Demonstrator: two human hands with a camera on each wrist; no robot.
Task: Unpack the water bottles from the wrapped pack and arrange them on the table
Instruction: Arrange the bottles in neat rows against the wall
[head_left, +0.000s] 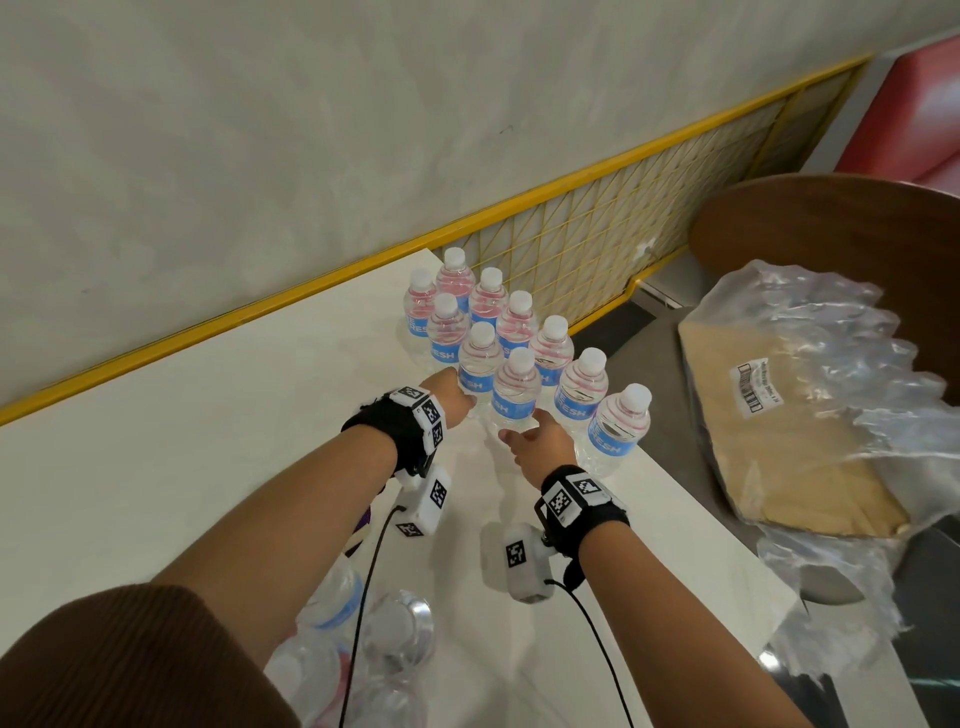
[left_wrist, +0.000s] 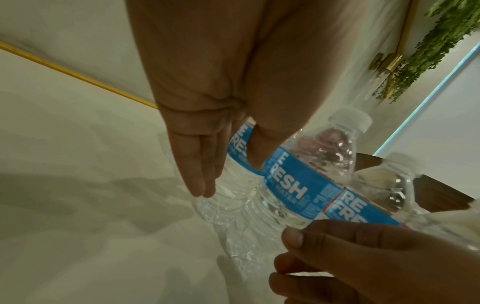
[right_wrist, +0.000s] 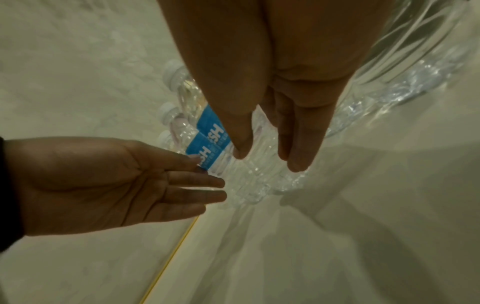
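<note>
Ten water bottles (head_left: 488, 332) are stood upright in two rows at the far right of the white table (head_left: 208, 441). Straight fingers of the left hand (head_left: 451, 397) and right hand (head_left: 537, 441) are laid against the nearest bottles, nothing gripped. A hard nudge could topple the tightly packed rows, and the rightmost bottle (head_left: 615, 428), seen at the table edge, might be sent over it.

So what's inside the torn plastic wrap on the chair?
Inside the plastic wrap lies a flat cardboard sheet bearing a white label. No bottles show there; crumpled film covers the sheet's far edges.
</note>
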